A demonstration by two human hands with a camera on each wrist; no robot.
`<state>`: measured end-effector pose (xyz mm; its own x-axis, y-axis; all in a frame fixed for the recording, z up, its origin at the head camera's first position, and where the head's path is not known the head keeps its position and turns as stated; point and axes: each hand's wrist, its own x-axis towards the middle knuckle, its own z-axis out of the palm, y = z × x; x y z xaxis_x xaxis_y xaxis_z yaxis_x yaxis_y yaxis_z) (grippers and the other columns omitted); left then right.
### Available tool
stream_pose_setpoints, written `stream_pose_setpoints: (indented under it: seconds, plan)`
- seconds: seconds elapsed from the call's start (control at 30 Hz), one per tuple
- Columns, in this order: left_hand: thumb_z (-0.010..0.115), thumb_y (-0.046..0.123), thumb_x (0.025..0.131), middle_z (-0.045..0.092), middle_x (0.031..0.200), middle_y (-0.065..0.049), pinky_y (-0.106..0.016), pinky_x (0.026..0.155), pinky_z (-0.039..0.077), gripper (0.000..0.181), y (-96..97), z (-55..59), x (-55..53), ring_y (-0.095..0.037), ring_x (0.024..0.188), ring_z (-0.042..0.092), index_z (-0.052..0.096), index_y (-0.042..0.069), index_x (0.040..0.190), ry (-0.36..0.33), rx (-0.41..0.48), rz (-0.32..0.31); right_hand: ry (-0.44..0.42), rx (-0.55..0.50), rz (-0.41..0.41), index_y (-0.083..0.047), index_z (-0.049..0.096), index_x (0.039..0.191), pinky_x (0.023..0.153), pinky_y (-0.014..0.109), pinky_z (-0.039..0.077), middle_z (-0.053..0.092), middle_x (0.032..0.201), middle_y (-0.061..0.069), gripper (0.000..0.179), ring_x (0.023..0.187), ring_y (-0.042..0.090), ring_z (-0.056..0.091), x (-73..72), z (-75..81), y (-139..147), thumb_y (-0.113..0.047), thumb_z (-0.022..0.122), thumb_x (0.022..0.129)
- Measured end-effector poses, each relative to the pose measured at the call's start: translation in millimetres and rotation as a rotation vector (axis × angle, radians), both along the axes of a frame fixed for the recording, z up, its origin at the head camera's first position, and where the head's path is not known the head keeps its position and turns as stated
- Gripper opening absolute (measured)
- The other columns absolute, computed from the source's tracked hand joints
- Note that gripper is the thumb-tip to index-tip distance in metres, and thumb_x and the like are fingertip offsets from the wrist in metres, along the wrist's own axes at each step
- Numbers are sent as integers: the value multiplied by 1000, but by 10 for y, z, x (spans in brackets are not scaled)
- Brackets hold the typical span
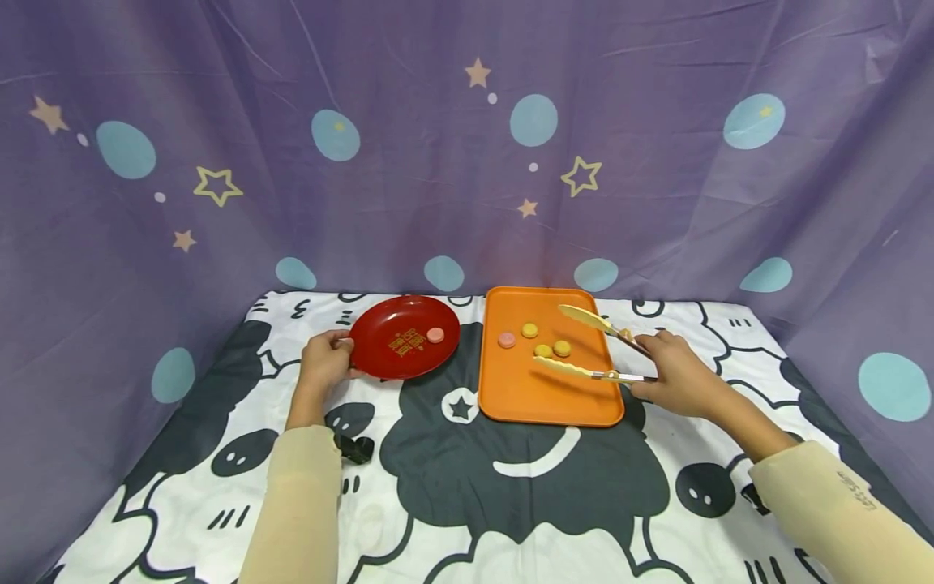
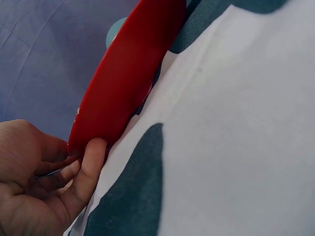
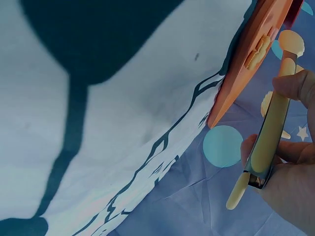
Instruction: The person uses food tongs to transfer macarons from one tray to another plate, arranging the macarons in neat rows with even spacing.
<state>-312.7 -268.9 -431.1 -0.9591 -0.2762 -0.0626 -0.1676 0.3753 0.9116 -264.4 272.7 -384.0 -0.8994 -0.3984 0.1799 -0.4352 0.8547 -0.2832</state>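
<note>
My left hand (image 1: 324, 361) pinches the left rim of a round red plate (image 1: 379, 328) with gold lettering. In the left wrist view the thumb is at the rim and fingers reach beneath the plate (image 2: 118, 78). One pink macaron (image 1: 435, 335) lies on it, right of the lettering. My right hand (image 1: 679, 375) grips tongs (image 1: 565, 367) with pale yellow tips, their arms spread apart over an orange tray (image 1: 540, 401). On the tray are a pink macaron (image 1: 507, 340) and three yellow macarons (image 1: 529, 330); the nearer tong tip is close to two yellow ones. Nothing shows between the tips.
The tray lies right of the plate, a narrow gap between them. A black-and-white cartoon-print cloth (image 1: 525, 503) covers the table. Behind hangs a purple curtain (image 1: 409, 211) with stars and blue dots, close to the table's far edge.
</note>
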Motion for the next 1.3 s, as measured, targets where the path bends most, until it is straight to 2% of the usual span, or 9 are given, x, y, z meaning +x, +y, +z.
stream_pose_setpoints:
  seconds: [0.13, 0.4, 0.53, 1.0, 1.3]
  plan:
    - [44, 13, 108, 59, 120, -22, -32, 65, 64, 41, 0, -5, 0, -24, 86, 68, 51, -3, 145, -5, -5, -7, 18, -9, 29, 16, 56, 132, 77, 48, 51, 64, 109, 24, 66, 92, 31, 57, 30, -6, 61, -16, 82, 79]
    - [45, 14, 109, 59, 123, -22, -31, 66, 63, 41, 5, 4, 0, -24, 86, 68, 51, -2, 146, -17, 3, -1, -25, -18, 39, 14, 60, 128, 61, 32, 44, 64, 93, 13, 56, 75, 20, 51, 30, 2, 153, -10, 78, 81]
    - [44, 14, 109, 59, 124, -23, -31, 66, 63, 41, -2, 2, 2, -24, 85, 68, 50, -1, 147, -20, 3, -2, -43, -7, 41, 14, 61, 129, 63, 33, 45, 66, 97, 15, 57, 76, 18, 51, 27, -10, 163, -10, 79, 81]
    - [45, 14, 109, 59, 122, -23, -31, 66, 63, 42, -6, 9, 11, -26, 86, 68, 50, -2, 147, -24, -17, 2, -85, 8, 36, 15, 62, 127, 75, 44, 54, 68, 104, 19, 54, 85, 24, 61, -29, -46, 174, -11, 76, 81]
    - [45, 14, 109, 58, 124, -22, -31, 67, 63, 42, -6, 16, 15, -28, 90, 68, 50, -1, 147, -33, -10, 6, -132, -18, 39, 14, 64, 124, 67, 33, 50, 69, 96, 11, 49, 78, 18, 56, -62, -36, 162, -8, 75, 82]
